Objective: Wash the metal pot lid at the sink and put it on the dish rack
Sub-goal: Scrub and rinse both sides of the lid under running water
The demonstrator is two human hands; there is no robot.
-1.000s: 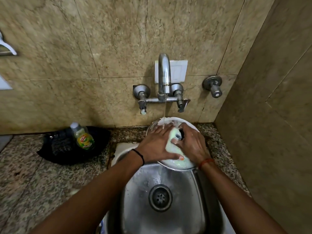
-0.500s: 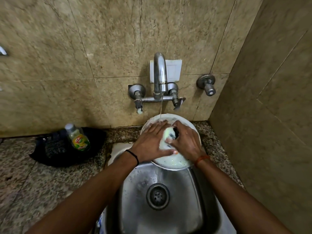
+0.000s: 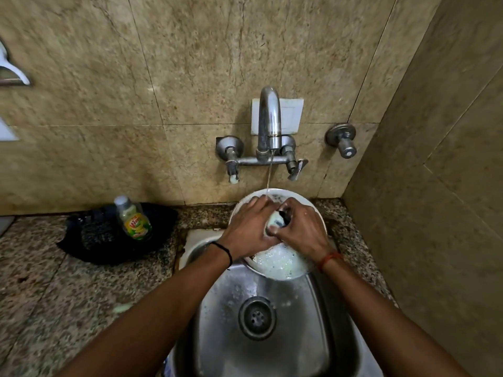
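Observation:
The round metal pot lid (image 3: 283, 263) leans over the back rim of the steel sink (image 3: 223, 308), covered in white foam. My left hand (image 3: 247, 229) presses a pale soapy sponge (image 3: 273, 222) onto the lid beside its black knob (image 3: 284, 215). My right hand (image 3: 302, 229) grips the lid at that knob, and the fingers hide most of it. A thin stream of water (image 3: 269, 175) falls from the tap (image 3: 269, 118) onto the lid's top edge by my left fingers. No dish rack is in view.
A dish soap bottle (image 3: 134, 220) stands on a black cloth (image 3: 100, 243) on the granite counter (image 3: 54, 295), left of the sink. A wall valve (image 3: 343, 142) sticks out right of the tap. A tiled side wall (image 3: 435, 213) closes in on the right.
The sponge, earlier stretched down across the lid, is now bunched small between my hands near the knob. More foamy lid shows below the hands. Water keeps running.

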